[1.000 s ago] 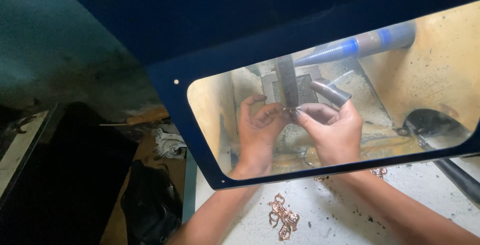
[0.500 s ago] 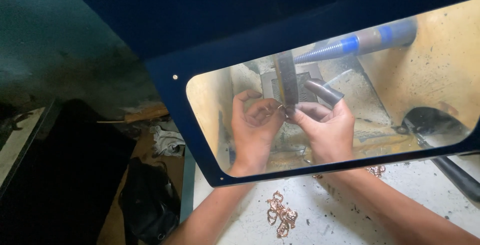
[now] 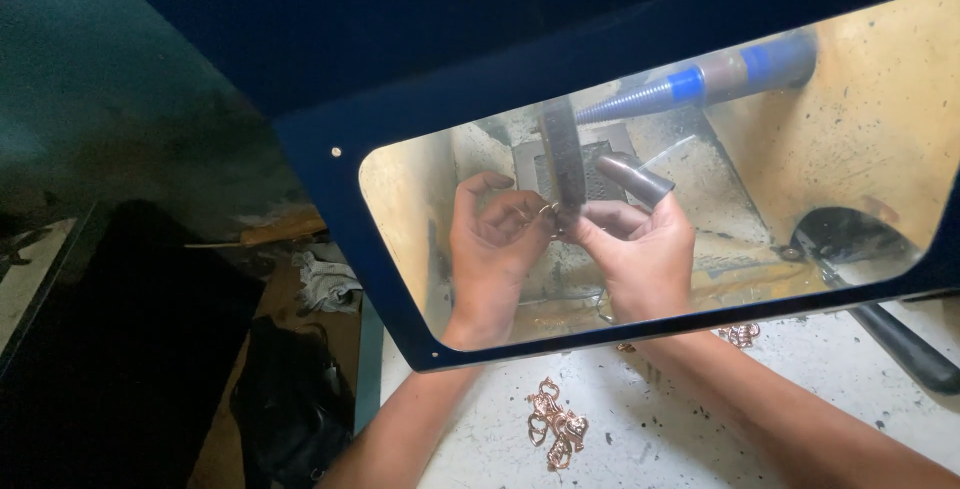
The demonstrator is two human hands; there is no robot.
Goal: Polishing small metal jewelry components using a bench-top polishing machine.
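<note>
Behind a clear window in a dark blue guard (image 3: 330, 154), both my hands hold a small copper-coloured metal piece (image 3: 548, 210) against the edge of a spinning dark polishing wheel (image 3: 563, 161). My left hand (image 3: 490, 254) pinches the piece from the left. From the right, my right hand (image 3: 635, 254) pinches it with thumb and forefinger. The wheel sits on a tapered spindle with a blue band (image 3: 690, 81) coming from the upper right.
A cluster of copper-coloured pieces (image 3: 555, 427) lies on the white bench (image 3: 680, 429) between my forearms, with more of these pieces (image 3: 738, 333) near my right wrist. A grey suction pipe (image 3: 636, 177) opens behind the wheel. A black hose (image 3: 900, 344) runs off to the right. Dark clutter fills the floor at left.
Both hands have stayed at the wheel, shifting the small piece slightly against its edge. The camera view has drifted a little.
</note>
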